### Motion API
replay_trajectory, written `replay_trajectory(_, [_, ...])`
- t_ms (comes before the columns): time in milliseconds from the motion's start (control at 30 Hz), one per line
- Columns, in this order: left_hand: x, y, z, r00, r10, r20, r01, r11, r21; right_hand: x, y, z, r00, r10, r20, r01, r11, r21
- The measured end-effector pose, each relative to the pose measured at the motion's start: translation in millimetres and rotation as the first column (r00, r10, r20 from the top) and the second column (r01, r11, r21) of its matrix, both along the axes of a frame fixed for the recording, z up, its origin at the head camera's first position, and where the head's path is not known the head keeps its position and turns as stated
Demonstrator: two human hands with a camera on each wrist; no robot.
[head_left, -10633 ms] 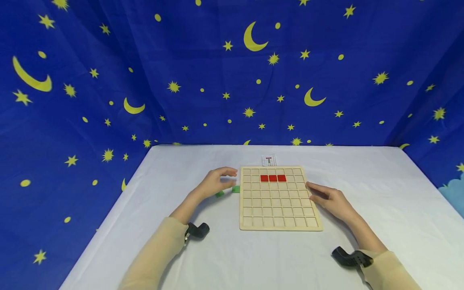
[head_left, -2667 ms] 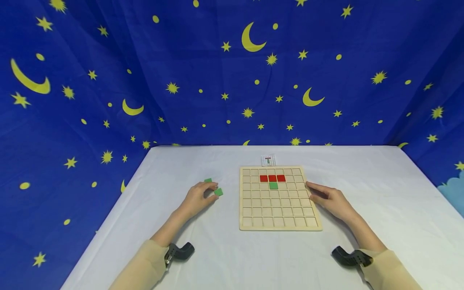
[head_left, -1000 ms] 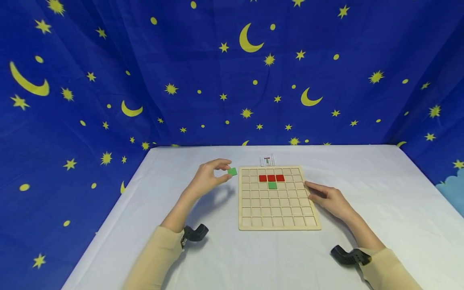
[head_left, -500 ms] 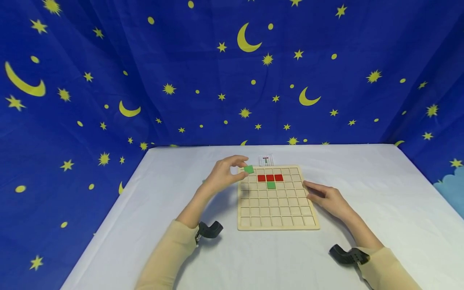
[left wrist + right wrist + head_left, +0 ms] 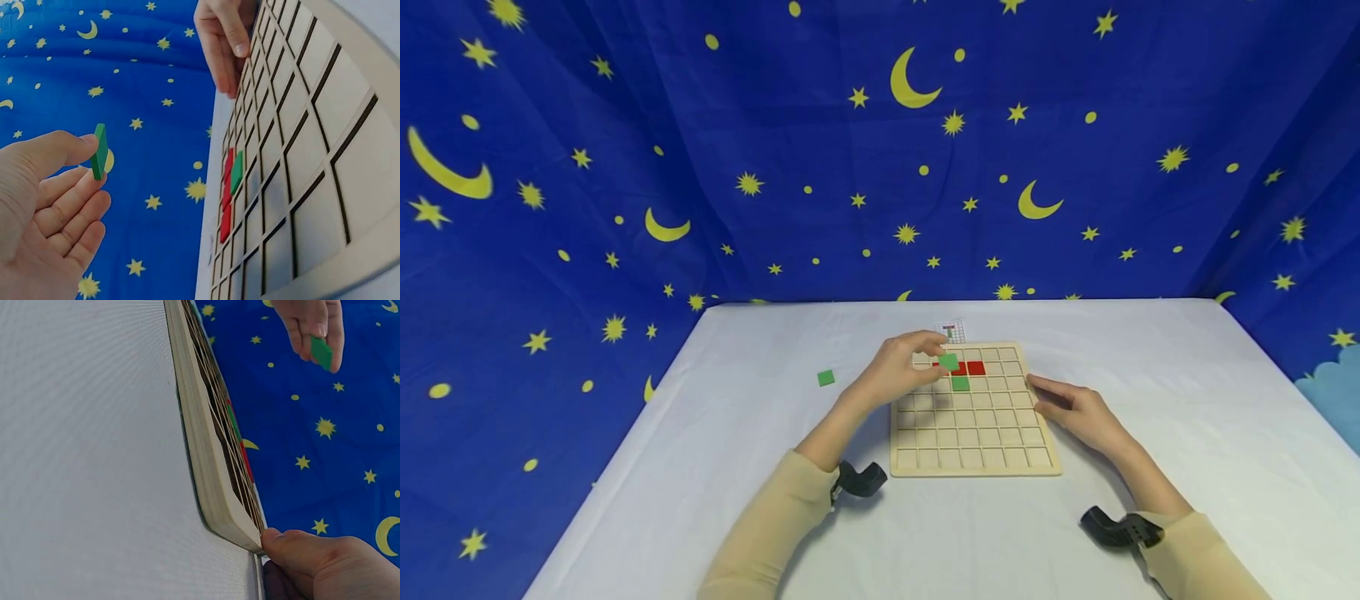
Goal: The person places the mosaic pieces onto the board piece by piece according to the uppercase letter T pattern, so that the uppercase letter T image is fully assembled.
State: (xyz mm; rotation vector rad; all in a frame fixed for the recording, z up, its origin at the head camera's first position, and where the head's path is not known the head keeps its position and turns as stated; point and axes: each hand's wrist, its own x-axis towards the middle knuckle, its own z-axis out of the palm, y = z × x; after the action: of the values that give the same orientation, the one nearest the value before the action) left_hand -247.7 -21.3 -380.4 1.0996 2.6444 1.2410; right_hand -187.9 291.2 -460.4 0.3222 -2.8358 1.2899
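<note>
My left hand point(image 5: 898, 368) pinches a green square tile point(image 5: 100, 152) between thumb and fingertips. It holds the tile above the upper part of a wooden grid board point(image 5: 977, 437), and in the head view it hides part of a red row. Three red tiles point(image 5: 976, 368) lie side by side in that row. Directly below the middle one sits another green tile point(image 5: 961, 383). At the board's right edge, my right hand point(image 5: 1086, 417) rests its thumb and extended forefinger against the wooden side; the right wrist view shows the thumb point(image 5: 300, 550) at the rim.
One loose green tile point(image 5: 826, 378) lies on the white cloth left of the board. Behind the board's far edge is a small printed grid card point(image 5: 953, 330), partly covered by the left hand. A blue star-and-moon curtain point(image 5: 820, 125) encloses the table.
The left hand picked up a green tile from the left and carried it right, over the board. Earlier, a first green tile appeared under the red row. The right hand has stayed put.
</note>
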Motion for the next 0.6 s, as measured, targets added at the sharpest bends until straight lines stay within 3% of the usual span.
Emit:
replay_trajectory(400, [1.9,22.8,-9.6,1.000,-0.022,0.022,0.023,0.999,-0.040,1.5,-1,0.0,1.000,-0.004,0.003,0.004,1.000,0.000])
replay_trajectory(600, [0.0,28.6,-14.4,1.000,-0.008,0.001,0.008,0.997,-0.071,-0.3,0,-0.7,1.000,-0.009,0.000,0.009,1.000,0.008])
